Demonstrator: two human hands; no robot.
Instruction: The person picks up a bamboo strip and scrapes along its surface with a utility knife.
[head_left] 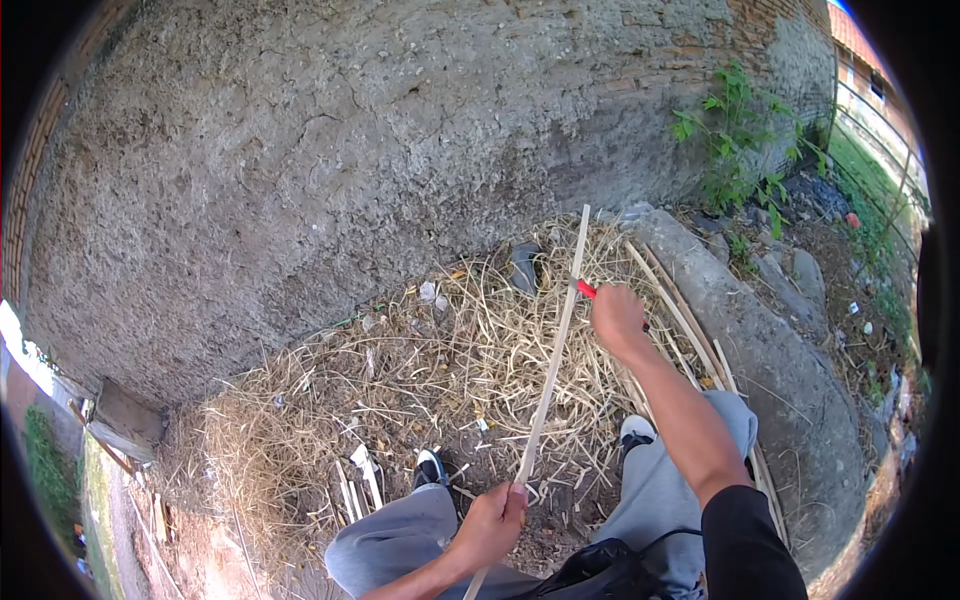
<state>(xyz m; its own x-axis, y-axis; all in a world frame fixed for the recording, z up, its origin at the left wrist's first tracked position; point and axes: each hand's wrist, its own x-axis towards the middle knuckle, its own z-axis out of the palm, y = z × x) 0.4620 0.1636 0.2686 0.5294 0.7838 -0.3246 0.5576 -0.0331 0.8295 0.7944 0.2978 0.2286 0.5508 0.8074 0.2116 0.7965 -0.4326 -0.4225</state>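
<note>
A long, pale, flat strip, which looks like bamboo (555, 365), slants up from between my knees toward the wall. My left hand (492, 522) is closed around its lower part, with the tail end running on below the fist. Farther up the strip, my right hand (618, 318) grips a red-handled tool (586, 289). Its small head meets the strip near the far end; whether it is a knife or a scraper I cannot tell. Curly pale shavings (500, 320) lie heaped on the ground beneath the strip.
A rough plastered wall (350, 150) rises in front. Several more strips (680, 310) lie at the right beside a big stone slab (760, 350). A dark grey shoe-like object (524, 268) sits by the wall. Short white pieces (366, 475) lie near my left foot. A leafy plant (735, 130) grows at far right.
</note>
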